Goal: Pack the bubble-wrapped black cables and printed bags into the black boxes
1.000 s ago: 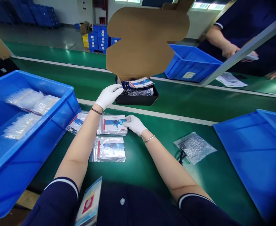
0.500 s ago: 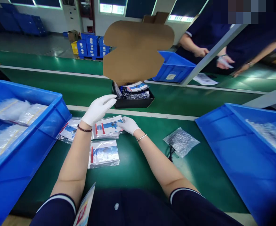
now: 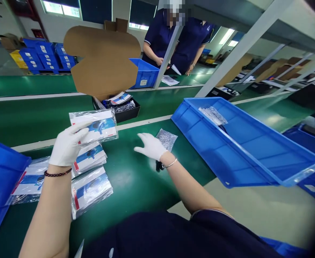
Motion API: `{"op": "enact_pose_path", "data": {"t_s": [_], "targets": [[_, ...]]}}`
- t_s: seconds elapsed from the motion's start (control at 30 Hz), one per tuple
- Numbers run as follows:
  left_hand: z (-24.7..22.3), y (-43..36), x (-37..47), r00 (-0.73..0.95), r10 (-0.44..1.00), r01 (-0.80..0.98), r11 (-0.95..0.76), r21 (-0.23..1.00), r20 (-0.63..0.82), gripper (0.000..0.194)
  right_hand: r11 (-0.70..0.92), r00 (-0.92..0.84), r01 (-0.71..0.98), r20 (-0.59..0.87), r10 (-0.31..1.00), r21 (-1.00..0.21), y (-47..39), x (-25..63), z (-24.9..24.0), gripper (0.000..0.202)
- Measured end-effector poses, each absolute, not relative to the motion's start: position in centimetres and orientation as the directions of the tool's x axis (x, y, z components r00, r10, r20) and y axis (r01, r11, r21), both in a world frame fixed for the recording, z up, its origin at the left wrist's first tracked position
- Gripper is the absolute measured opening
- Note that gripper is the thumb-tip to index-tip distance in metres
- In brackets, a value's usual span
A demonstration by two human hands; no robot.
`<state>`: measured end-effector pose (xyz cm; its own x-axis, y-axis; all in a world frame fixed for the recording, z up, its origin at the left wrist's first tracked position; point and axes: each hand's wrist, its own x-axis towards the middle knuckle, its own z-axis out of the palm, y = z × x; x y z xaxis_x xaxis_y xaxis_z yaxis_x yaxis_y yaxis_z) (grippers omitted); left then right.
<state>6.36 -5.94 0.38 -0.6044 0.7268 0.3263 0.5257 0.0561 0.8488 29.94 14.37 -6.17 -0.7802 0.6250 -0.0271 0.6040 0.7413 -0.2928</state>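
My left hand [image 3: 67, 145], in a white glove, grips a plastic-bagged printed booklet [image 3: 98, 126] by its left side, raised above the bench. Beneath it lie two stacks of similar bagged booklets, an upper stack [image 3: 91, 156] and a lower stack [image 3: 93, 190]. More bagged booklets [image 3: 30, 181] lie to the left of my forearm. My right hand [image 3: 150, 146], also gloved, is held over the bench with thumb and fingers apart and nothing in it. Just behind it is a bubble-wrap pouch [image 3: 168, 139], partly covered by the hand, with a black cable [image 3: 159, 166] near my wrist.
An open black carton [image 3: 127, 114] with a raised brown lid [image 3: 103, 61] holds bagged items and a printed sheet. A blue bin [image 3: 200, 143] with a bubble-wrapped item [image 3: 213, 115] stands right; another blue bin [image 3: 1, 193] stands left. Two people [image 3: 157, 39] stand across the line.
My left hand has taken hold of a bagged booklet and lifted it off the stack. My right hand has let go and moved right towards the bubble-wrap pouch. The view has turned right.
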Motion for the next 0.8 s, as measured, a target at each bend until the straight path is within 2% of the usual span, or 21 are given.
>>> {"op": "enact_pose_path", "data": {"t_s": [0.03, 0.07, 0.1, 0.2, 0.33, 0.43, 0.53, 0.6, 0.63, 0.7, 0.73, 0.8], "targets": [[0.4, -6.1, 6.1, -0.62, 0.711, 0.522, 0.06, 0.851, 0.33, 0.036, 0.675, -0.679, 0.729, -0.001, 0.734, -0.115, 15.0, 31.6, -7.1, 0.058], [0.3, -6.2, 6.0, -0.63, 0.706, 0.511, 0.064, 0.857, 0.323, 0.036, 0.583, -0.583, 0.812, 0.024, 0.812, -0.008, 15.7, 33.1, -8.0, 0.057], [0.2, -6.2, 5.9, -0.63, 0.711, 0.498, 0.061, 0.865, 0.313, 0.035, 0.513, -0.514, 0.858, 0.038, 0.857, 0.034, 16.3, 34.3, -8.8, 0.053], [-0.1, -5.8, 6.2, -0.554, 0.782, 0.495, 0.033, 0.868, 0.286, 0.035, 0.45, -0.45, 0.891, 0.021, 0.893, -0.053, 18.2, 36.6, -10.4, 0.041], [-0.7, -4.9, 7.0, -0.485, 0.848, 0.459, 0.039, 0.888, 0.214, 0.037, 0.388, -0.393, 0.91, -0.003, 0.92, -0.147, 20.4, 37.8, -9.8, 0.032], [-2.1, -3.8, 7.9, -0.47, 0.876, 0.343, 0.074, 0.937, 0.103, 0.041, 0.408, -0.397, 0.89, 0.092, 0.913, -0.204, 20.3, 37.3, -8.3, 0.031], [-4.4, -2.1, 10.1, -0.306, 0.943, 0.119, 0.172, 0.978, -0.128, 0.055, 0.616, -0.517, 0.738, 0.354, 0.779, -0.276, 18.0, 34.8, -6.5, 0.032], [-5.9, -0.8, 11.7, -0.126, 0.954, -0.137, 0.256, 0.957, -0.274, 0.072, 0.819, -0.685, 0.513, 0.453, 0.57, -0.256, 15.6, 32.3, -5.4, 0.033], [-6.5, -0.2, 12.2, -0.073, 0.947, -0.303, 0.277, 0.912, -0.312, 0.079, 0.895, -0.781, 0.379, 0.438, 0.445, -0.233, 14.4, 31.0, -5.0, 0.034], [-7.1, 0.6, 12.6, -0.135, 0.948, -0.518, 0.18, 0.836, -0.287, 0.067, 0.961, -0.899, 0.153, 0.371, 0.232, -0.229, 12.3, 28.3, -4.1, 0.032], [-7.2, 0.7, 12.4, -0.205, 0.943, -0.565, 0.103, 0.818, -0.261, 0.056, 0.962, -0.915, 0.095, 0.358, 0.186, -0.257, 11.5, 27.2, -3.6, 0.029], [-6.6, 0.4, 11.7, -0.34, 0.923, -0.532, -0.03, 0.847, -0.181, 0.04, 0.921, -0.886, 0.088, 0.392, 0.247, -0.38, 10.5, 25.2, -2.8, 0.022]]}}
